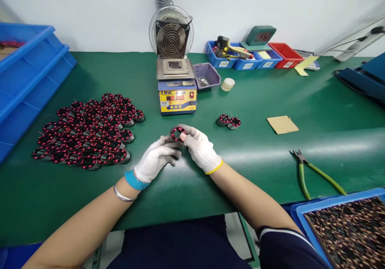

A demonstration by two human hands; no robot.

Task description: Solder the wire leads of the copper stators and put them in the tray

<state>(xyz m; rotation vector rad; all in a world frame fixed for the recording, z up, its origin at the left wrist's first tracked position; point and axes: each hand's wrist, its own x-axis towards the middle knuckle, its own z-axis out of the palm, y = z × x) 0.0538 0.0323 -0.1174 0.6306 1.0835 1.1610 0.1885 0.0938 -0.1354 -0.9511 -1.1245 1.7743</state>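
Note:
My right hand (pixel 200 146), in a white glove with a yellow cuff, grips a motor stator (pixel 178 133), a black ring with red marks around its rim. Close beside it on the left is my gloved left hand (pixel 158 156), its fingers curled near the stator; whether they touch it I cannot tell. Just beyond the hands stands a yellow and blue solder pot (pixel 177 98) with a lit red display. A large group of similar stators (pixel 90 130) sits on the green table to the left. Two more stators (pixel 228 121) lie to the right.
Diagonal cutters (pixel 303 168) with green handles lie at the right, near a blue crate (pixel 300 211) full of parts. A cardboard square (pixel 282 124), a purple tray (pixel 207 74) and small bins (pixel 246 62) are farther back. Stacked blue crates (pixel 27 84) stand at the left.

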